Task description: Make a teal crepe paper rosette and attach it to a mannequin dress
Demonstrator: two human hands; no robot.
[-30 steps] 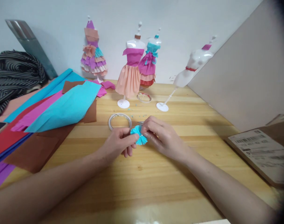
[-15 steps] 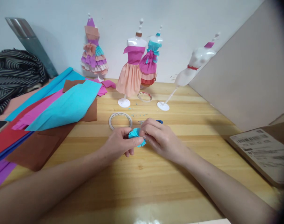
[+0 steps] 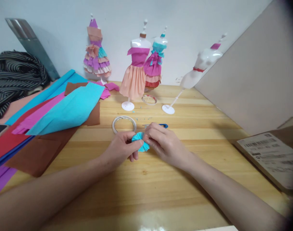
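Note:
Between my hands is a small pleated round of turquoise crepe paper (image 3: 144, 147), held above the wooden table. My left hand (image 3: 123, 146) pinches its left side, thumb on top and fingers beneath. On its right edge my right hand (image 3: 161, 139) is closed, thumb and fingertips gripping the paper. Just beyond my left hand lies a roll of double-sided tape (image 3: 114, 125). Small snips with a blue handle (image 3: 163, 125) lie behind my right hand, partly covered by it.
Crepe paper sheets (image 3: 64, 112) are piled at left, near a striped cloth (image 3: 19, 70). Dress forms in paper dresses (image 3: 134, 80) stand at the back, with a mostly bare, leaning form (image 3: 192, 78) beside them. A second tape ring (image 3: 149, 103) lies behind; a cardboard box (image 3: 269, 160) is at right.
The thumb of my left hand has drawn back a little to the left. More of the turquoise round shows, spread flatter like a fan. My right hand has barely moved.

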